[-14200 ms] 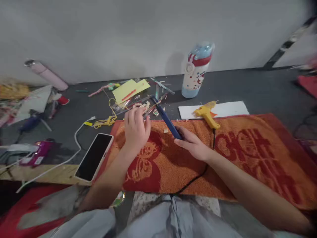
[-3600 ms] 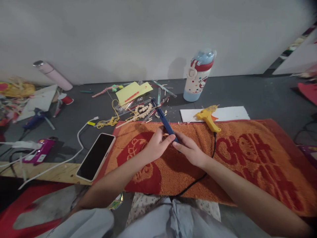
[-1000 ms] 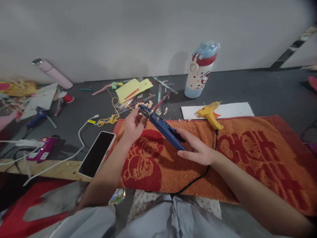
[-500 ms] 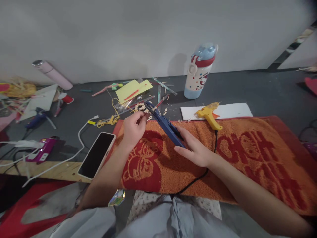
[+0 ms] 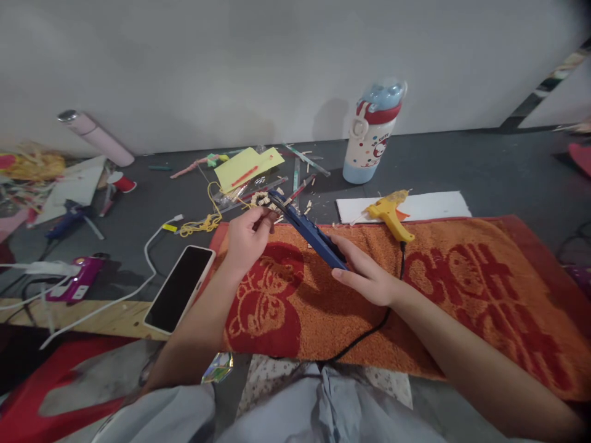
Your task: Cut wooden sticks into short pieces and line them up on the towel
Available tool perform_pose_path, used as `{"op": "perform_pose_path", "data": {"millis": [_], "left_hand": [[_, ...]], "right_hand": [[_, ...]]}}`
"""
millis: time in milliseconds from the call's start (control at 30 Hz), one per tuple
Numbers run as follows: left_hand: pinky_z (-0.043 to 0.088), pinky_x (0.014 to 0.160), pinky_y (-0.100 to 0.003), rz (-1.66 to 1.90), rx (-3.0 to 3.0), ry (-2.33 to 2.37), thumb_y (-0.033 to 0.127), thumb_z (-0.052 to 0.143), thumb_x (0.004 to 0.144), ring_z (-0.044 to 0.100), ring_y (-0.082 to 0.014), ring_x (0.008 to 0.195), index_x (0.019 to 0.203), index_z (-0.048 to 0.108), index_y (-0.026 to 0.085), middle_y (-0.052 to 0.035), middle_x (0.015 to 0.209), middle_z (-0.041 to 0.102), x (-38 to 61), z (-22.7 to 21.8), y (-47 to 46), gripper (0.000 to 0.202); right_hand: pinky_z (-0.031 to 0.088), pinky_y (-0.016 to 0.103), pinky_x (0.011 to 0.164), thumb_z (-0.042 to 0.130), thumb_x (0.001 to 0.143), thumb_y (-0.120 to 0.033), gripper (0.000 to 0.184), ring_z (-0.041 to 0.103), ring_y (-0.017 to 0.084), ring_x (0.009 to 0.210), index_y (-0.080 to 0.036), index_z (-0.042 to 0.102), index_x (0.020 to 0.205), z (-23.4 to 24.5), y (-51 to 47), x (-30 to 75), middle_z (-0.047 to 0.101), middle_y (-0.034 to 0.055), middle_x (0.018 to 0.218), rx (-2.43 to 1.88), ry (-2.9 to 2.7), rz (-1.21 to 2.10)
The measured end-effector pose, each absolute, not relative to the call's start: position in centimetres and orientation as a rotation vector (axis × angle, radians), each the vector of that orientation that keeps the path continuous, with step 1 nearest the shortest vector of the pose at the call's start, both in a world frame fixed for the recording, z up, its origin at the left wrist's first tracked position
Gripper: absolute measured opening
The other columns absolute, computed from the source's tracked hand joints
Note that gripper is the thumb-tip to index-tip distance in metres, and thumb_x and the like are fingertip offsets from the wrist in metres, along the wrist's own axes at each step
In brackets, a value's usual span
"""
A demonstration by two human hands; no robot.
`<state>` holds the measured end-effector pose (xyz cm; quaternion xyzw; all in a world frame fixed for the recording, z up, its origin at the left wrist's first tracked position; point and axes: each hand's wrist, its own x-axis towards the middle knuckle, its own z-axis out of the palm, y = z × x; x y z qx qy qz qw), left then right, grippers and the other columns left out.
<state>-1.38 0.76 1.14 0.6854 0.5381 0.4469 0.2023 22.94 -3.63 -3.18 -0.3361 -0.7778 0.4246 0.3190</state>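
Observation:
My right hand [image 5: 369, 277] is wrapped around the lower end of a long blue two-handled cutter [image 5: 307, 231], which points up and left over the towel's back edge. By its tip, the fingers of my left hand [image 5: 247, 240] are pinched together, and whatever small thing they hold is hidden. Just beyond those fingers lies a small cluster of pale wooden pieces [image 5: 261, 198]. Short pale bits are scattered around the cutter's head. Under both hands is an orange and red towel [image 5: 341, 332].
A yellow glue gun [image 5: 391, 216] rests on a white strip [image 5: 438, 206], its black cord crossing the towel. Behind stands a cartoon bottle [image 5: 372, 138]. To the left are a phone [image 5: 180, 289], yellow string [image 5: 201, 226], a purple power strip [image 5: 78, 280] and a pink flask [image 5: 96, 138].
My right hand has shifted slightly to the right along the cutter's handle end. My left hand has drifted a little left, its fingers still pinched.

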Motion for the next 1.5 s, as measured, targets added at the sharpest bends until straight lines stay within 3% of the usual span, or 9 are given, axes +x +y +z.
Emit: {"op": "perform_pose_path", "data": {"millis": [233, 500, 733, 867, 1000, 1100, 1167, 1333, 1500], "left_hand": [[0.037, 0.054, -0.023, 1.148, 2.06, 1.567, 0.029, 0.049, 0.086, 0.052, -0.0113, 0.053, 0.064, 0.056, 0.018, 0.0003, 0.055, 0.058, -1.6, 1.2, 0.8, 0.026], [0.037, 0.058, -0.024, 1.114, 2.185, 1.632, 0.028, 0.048, 0.088, 0.053, -0.013, 0.057, 0.061, 0.053, 0.019, 0.0, 0.057, 0.058, -1.7, 0.8, 0.9, 0.029], [0.041, 0.066, -0.023, 1.129, 2.296, 1.739, 0.027, 0.048, 0.089, 0.06, -0.0146, 0.07, 0.078, 0.061, 0.02, -0.0016, 0.072, 0.065, -1.8, -0.4, 1.0, 0.018], [0.044, 0.074, -0.029, 1.1, 2.376, 1.826, 0.031, 0.046, 0.092, 0.062, -0.0193, 0.083, 0.091, 0.062, 0.019, -0.0072, 0.087, 0.067, -1.6, -0.7, 1.0, 0.02], [0.04, 0.095, -0.041, 1.292, 2.509, 1.72, 0.039, 0.058, 0.085, 0.056, -0.0275, 0.108, 0.097, 0.061, 0.017, -0.0133, 0.105, 0.063, -1.0, 0.0, 0.4, 0.026], [0.045, 0.085, -0.04, 1.176, 2.433, 1.531, 0.044, 0.054, 0.086, 0.06, -0.0238, 0.089, 0.081, 0.059, 0.019, -0.0084, 0.084, 0.064, 0.1, 0.1, -0.6, 0.026], [0.048, 0.074, -0.036, 1.005, 2.182, 1.416, 0.046, 0.048, 0.089, 0.061, -0.0202, 0.078, 0.086, 0.059, 0.019, -0.0063, 0.081, 0.065, 1.0, -0.3, -1.3, 0.029], [0.052, 0.08, -0.034, 1.001, 1.597, 0.97, 0.057, 0.057, 0.081, 0.064, -0.0207, 0.095, 0.111, 0.049, 0.019, -0.0079, 0.103, 0.066, 3.4, -2.1, -2.1, 0.049], [0.051, 0.085, -0.036, 1.075, 1.474, 0.919, 0.056, 0.065, 0.076, 0.064, -0.0223, 0.101, 0.105, 0.046, 0.019, -0.0105, 0.106, 0.066, 4.1, -2.9, -2.2, 0.051]], "right_hand": [[0.038, 0.05, 0.107, 0.046, 0.092, -0.049, 0.063, 0.047, 0.031, 0.129, -0.016, 0.032, 0.144, -3.4, -3.6, 22.9, 0.049, 0.018, 0.14, -0.913, -2.038, 1.136], [0.043, 0.049, 0.101, 0.048, 0.091, -0.05, 0.056, 0.056, 0.031, 0.118, -0.017, 0.044, 0.137, -3.5, -3.6, 22.7, 0.059, 0.0145, 0.129, -0.96, -2.006, 1.185], [0.047, 0.046, 0.094, 0.048, 0.09, -0.05, 0.054, 0.06, 0.03, 0.108, -0.014, 0.049, 0.13, -2.9, -3.9, 22.2, 0.067, 0.0133, 0.109, -1.01, -1.928, 1.274], [0.049, 0.045, 0.089, 0.047, 0.089, -0.054, 0.056, 0.061, 0.029, 0.103, -0.015, 0.05, 0.129, -3.2, -4.0, 21.9, 0.067, 0.0123, 0.105, -1.033, -1.848, 1.305], [0.05, 0.045, 0.088, 0.048, 0.087, -0.058, 0.061, 0.061, 0.028, 0.1, -0.015, 0.049, 0.13, -3.7, -3.9, 21.5, 0.065, 0.0123, 0.106, -1.033, -1.745, 1.313], [0.049, 0.045, 0.09, 0.049, 0.086, -0.06, 0.062, 0.06, 0.027, 0.102, -0.017, 0.048, 0.131, -3.7, -3.9, 21.3, 0.064, 0.0121, 0.111, -1.011, -1.679, 1.316], [0.047, 0.045, 0.094, 0.048, 0.086, -0.06, 0.064, 0.058, 0.028, 0.109, -0.016, 0.047, 0.133, -3.7, -4.0, 21.0, 0.062, 0.0132, 0.117, -0.987, -1.659, 1.324], [0.041, 0.049, 0.102, 0.048, 0.087, -0.06, 0.066, 0.052, 0.03, 0.122, -0.018, 0.044, 0.138, -3.6, -4.3, 20.6, 0.058, 0.0137, 0.131, -0.917, -1.677, 1.337], [0.034, 0.049, 0.11, 0.049, 0.087, -0.058, 0.064, 0.048, 0.03, 0.129, -0.019, 0.046, 0.138, -3.9, -4.4, 20.8, 0.053, 0.0132, 0.139, -0.88, -1.734, 1.324]]}}
